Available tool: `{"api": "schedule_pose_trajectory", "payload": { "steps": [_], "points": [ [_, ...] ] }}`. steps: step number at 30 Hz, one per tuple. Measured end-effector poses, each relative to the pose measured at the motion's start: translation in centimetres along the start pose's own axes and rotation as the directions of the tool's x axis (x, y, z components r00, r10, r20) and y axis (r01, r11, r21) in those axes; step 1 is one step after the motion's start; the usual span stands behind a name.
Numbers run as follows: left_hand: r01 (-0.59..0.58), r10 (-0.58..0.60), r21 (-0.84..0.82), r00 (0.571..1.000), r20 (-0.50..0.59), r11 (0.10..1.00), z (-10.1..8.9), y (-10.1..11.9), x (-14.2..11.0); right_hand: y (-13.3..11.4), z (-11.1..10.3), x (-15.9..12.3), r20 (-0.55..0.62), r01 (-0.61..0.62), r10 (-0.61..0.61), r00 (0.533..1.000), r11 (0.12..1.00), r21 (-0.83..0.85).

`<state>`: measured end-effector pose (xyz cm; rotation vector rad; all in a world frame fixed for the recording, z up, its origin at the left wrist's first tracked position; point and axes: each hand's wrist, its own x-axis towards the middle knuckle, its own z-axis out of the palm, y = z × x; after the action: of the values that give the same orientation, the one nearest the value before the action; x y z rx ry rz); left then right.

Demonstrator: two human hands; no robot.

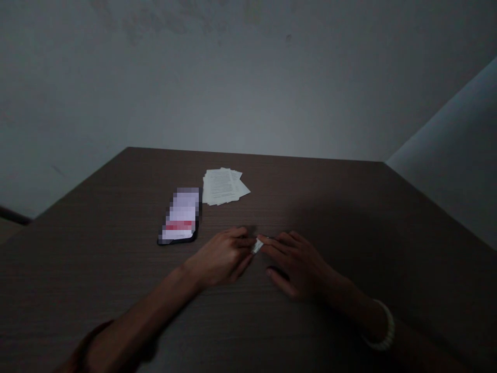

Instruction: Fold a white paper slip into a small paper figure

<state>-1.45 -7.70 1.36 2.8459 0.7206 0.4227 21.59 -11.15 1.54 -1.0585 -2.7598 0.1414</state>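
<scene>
White paper, a small folded scrap [257, 246], sits between the two hands, just above the desk or resting on it, which cannot be told. The left fingers [243, 242] are drawn narrow and close on the scrap's lower left side, and the tips look pressed against it. The right fingers [274, 246] reach in from the other side, with the foremost tip touching the scrap's upper end, while the rest fan out and the thumb lies apart; whether they grip it cannot be told. Behind them, the left hand [221, 257] and right hand [297, 264] hang low over the dark wood desk [111, 235], angled toward each other. A white beaded bracelet [382, 329] circles the right wrist, and a dark band [91, 339], too blurred to read, crosses the left forearm. Up and left of the hands lies a phone [179, 216] in a black case, its screen pixelated. Just beyond it, near the desk's far edge, sits a loose stack of printed papers [224, 186], slightly fanned. A grey wall [248, 77] rises behind the desk.
</scene>
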Motion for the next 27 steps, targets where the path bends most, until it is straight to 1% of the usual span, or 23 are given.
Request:
{"api": "schedule_pose_trajectory", "payload": {
  "steps": [8,13,16,20,22,24,27],
  "points": [
    [0.000,0.001,0.009,1.000,-0.030,1.000,0.1,0.0,-0.1,0.1,0.4,-0.8,-0.070,-0.022,0.017,0.997,0.998,-0.066],
    [-0.024,0.022,-0.025,0.997,-0.071,0.999,-0.1,-0.1,-0.2,0.4,0.5,-1.4,-0.098,-0.043,0.035,0.995,0.997,-0.071],
    [-0.028,0.026,-0.027,0.997,-0.068,0.999,-0.1,-0.1,-0.3,0.6,0.6,-1.6,-0.124,-0.046,0.038,0.992,0.997,-0.060],
    [-0.004,0.005,0.018,0.998,-0.064,1.000,-0.1,-0.2,-0.4,0.8,0.7,-1.8,-0.178,-0.047,0.038,0.983,0.998,-0.048],
    [0.010,-0.007,0.051,0.998,-0.061,0.999,-0.1,-0.2,-0.4,0.9,0.8,-1.9,-0.200,-0.021,0.011,0.980,0.999,-0.048],
    [0.022,-0.018,0.071,0.998,-0.055,0.997,-0.1,-0.2,-0.4,0.9,0.8,-1.9,-0.171,0.044,-0.050,0.984,0.998,-0.037],
    [0.038,-0.032,0.089,0.997,-0.064,0.995,0.0,-0.3,-0.3,1.0,0.6,-1.5,-0.088,0.115,-0.114,0.989,0.993,0.006]
  ]
}}
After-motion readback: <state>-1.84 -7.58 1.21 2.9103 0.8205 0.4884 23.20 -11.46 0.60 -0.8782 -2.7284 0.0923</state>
